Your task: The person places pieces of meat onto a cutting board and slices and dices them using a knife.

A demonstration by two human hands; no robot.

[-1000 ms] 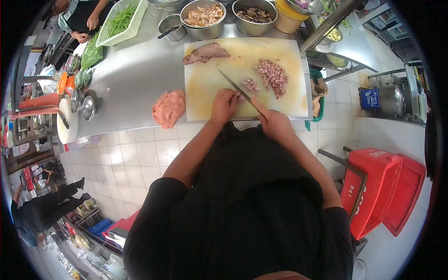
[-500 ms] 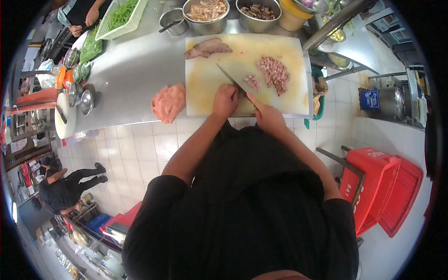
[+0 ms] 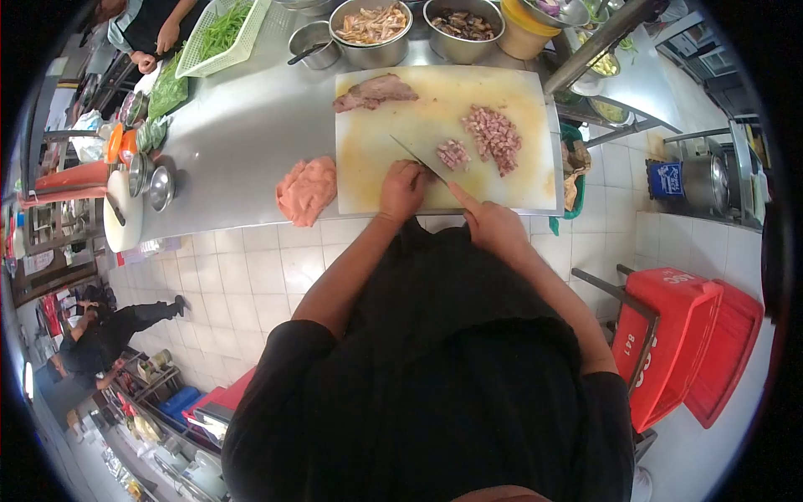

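My right hand [image 3: 498, 227] is closed round the light handle of a kitchen knife [image 3: 461, 196]. The narrow blade slants up and left across the white cutting board [image 3: 368, 180]. Close against the blade, my left hand [image 3: 402, 187] is curled on the board's near side; what its fingers press on is hidden. Just beyond the knife lies a small pile of diced meat [image 3: 453, 154], with a larger heap of diced meat [image 3: 493, 136] to its right. A slab of meat [image 3: 375, 92] rests at the board's far left corner.
A crumpled pink cloth [image 3: 306, 191] lies left of the board. Behind stand metal bowls of shredded food [image 3: 370, 23] and dark pieces [image 3: 462, 21], a small pot [image 3: 315, 44] and a basket of greens [image 3: 224, 35]. Another person's hand [image 3: 167, 35] shows at far left. A red bin [image 3: 669, 335] stands right.
The knife and my right hand have shifted slightly right and toward me. The small diced pile shows more fully beside the blade. My left hand stays curled near the blade.
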